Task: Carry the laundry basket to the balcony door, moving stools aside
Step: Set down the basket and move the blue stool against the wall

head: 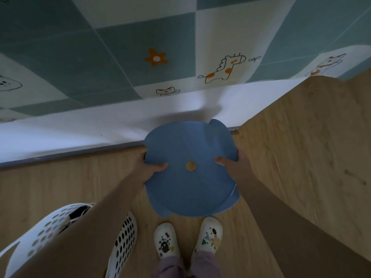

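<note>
Head view: looks straight down past both forearms to the floor, with the person's feet at the bottom centre of the frame.
Stool: a blue round stool [190, 167] sits in the middle of the frame, seen from above; its seat has a small round hole at the centre through which the floor shows, and rounded leg tops stick out at its upper right and lower edges.
Left hand: the left hand [149, 169] clasps the seat's left edge, thumb lying on top of the seat and the other fingers hidden beneath it.
Right hand: the right hand [233, 164] clasps the seat's right edge the same way, thumb on top pointing toward the hole, remaining fingers out of sight under the rim.
Stool contact with floor: cannot tell whether the legs rest on the floor or are lifted.
Laundry basket: a white laundry basket [124, 243] with oval holes in its wall stands at the lower left of the frame, partly covered by the left forearm; something dark shows inside near its upper rim.
Floor: light wood-pattern floor [291, 157] fills the lower and right parts of the frame.
Play mat: a green and cream checked mat [100, 57] with cartoon animals and an orange flower covers the upper part, its pale edge meeting the floor just above the stool.
Shoes: white clogs [166, 239] with small charms sit directly below the stool.
</note>
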